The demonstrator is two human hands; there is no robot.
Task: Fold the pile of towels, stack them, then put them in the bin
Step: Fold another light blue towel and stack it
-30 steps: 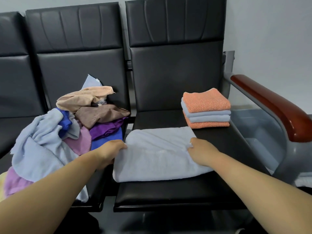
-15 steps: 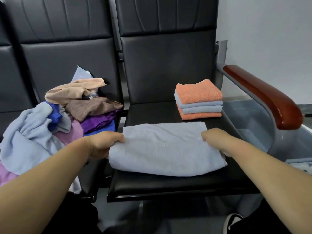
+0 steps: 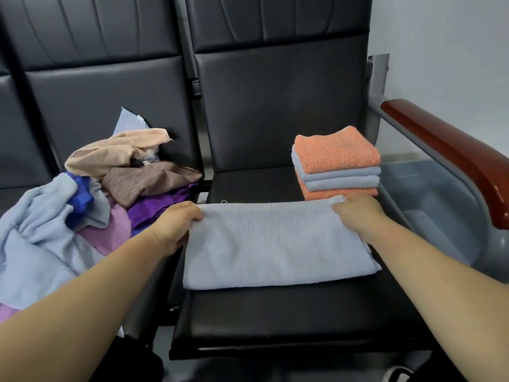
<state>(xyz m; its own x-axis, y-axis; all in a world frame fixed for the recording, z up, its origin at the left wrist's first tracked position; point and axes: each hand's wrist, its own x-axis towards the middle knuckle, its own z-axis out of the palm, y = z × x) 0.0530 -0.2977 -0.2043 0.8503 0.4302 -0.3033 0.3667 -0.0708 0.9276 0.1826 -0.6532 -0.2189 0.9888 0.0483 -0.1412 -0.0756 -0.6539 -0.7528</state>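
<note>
Pale blue towel: position and grip? (K. asking)

R.: Logged left to right. Unfolded pile lay heaped at far left. Left hand pinched the towel's far left corner. The towel lay flat, apparently doubled, across the black seat. Right hand pinched the far right corner. Hands were apart, one at each end. Folded stack sat just behind the right hand, and the grey bin stood beyond the armrest.

K.: Handling?

R.: Judged light, soft, limp terry with no stiffness, so it would sag wherever unsupported. Neither slippery nor fragile. Best taken at corners or along an edge and kept taut between both hands. A mid-cloth grab would likely bunch the layers.
</note>
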